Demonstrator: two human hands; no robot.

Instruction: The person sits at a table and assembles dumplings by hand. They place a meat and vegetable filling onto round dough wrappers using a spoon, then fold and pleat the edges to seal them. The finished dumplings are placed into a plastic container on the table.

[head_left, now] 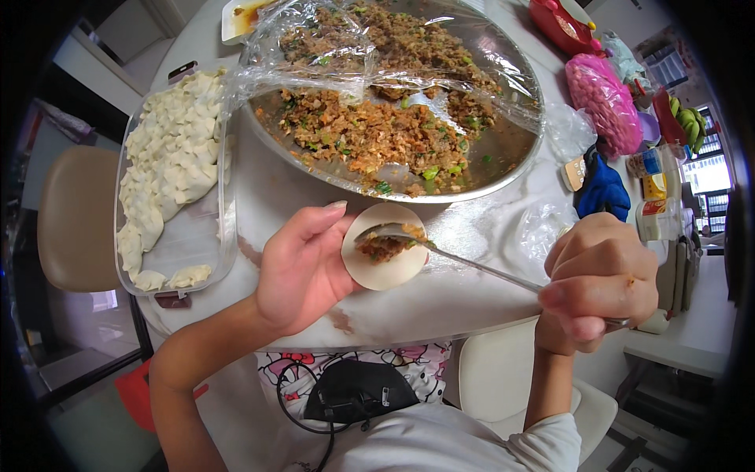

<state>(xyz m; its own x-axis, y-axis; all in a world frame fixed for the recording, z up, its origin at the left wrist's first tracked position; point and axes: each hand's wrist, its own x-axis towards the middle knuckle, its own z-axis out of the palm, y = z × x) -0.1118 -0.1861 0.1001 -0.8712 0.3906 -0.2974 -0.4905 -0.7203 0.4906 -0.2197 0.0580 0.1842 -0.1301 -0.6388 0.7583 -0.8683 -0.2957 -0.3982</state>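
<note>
A round, pale dumpling wrapper (401,271) lies across the fingers of my left hand (299,263), palm up with the thumb held apart. My right hand (602,275) is closed round the handle of a metal spoon (487,270). The spoon's bowl rests over the middle of the wrapper, touching a small lump of meat filling (383,250). Just beyond both hands stands a large metal bowl (515,153) of brown minced filling (370,130) with green bits. Crumpled cling film (307,75) covers its far part.
On the left, a clear plastic box (177,252) holds several folded dumplings (177,149). A white dish (234,22) of brown liquid is at the far left. A pink bag (602,98), a blue cloth-like item (603,189) and a red basin (562,23) line the right side.
</note>
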